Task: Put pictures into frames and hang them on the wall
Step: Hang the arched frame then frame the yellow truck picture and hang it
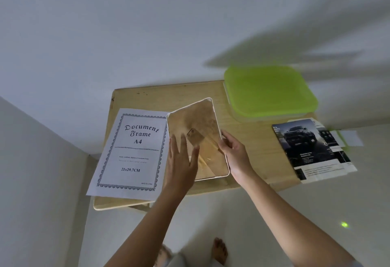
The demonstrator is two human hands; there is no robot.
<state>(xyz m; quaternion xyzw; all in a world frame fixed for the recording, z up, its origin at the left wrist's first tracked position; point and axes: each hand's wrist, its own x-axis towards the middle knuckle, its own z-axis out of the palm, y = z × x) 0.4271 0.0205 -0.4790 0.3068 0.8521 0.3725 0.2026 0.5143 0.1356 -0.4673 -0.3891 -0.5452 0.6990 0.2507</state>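
Frame (202, 119) is lying flat on the table (152, 98), its brown face turned up inside a pale rim with rounded corners, and it is sitting slightly askew, the far end leaning to the right. A darker tab and a long strip are showing on that brown face, though blur is hiding what they are.

The left hand (182, 161) is resting on the near left part of the frame. Its grip is spread, with the fingers straight and lying flat on the brown face. The right hand (235, 155) is holding the frame's right edge. Its grip is pinching the rim, with the thumb lying on top and the fingers curling round the edge. Both forearms are reaching in from the near side.

Just left of the frame, a white sheet (135, 152) printed "Document Frame A4" is lying on the table. Its right edge is touching or slipping under the frame's left rim, and its near corner is hanging over the table edge.

Beyond the frame to the right, a green box (270, 91) is sitting at the table's far corner against the wall (126, 24). Right of the frame and well apart from it, a car picture (306, 144) is lying on top of other printed pages, overhanging the table's right edge.

Below the frame, a bare foot (220, 250) is standing on the pale floor (232, 214).
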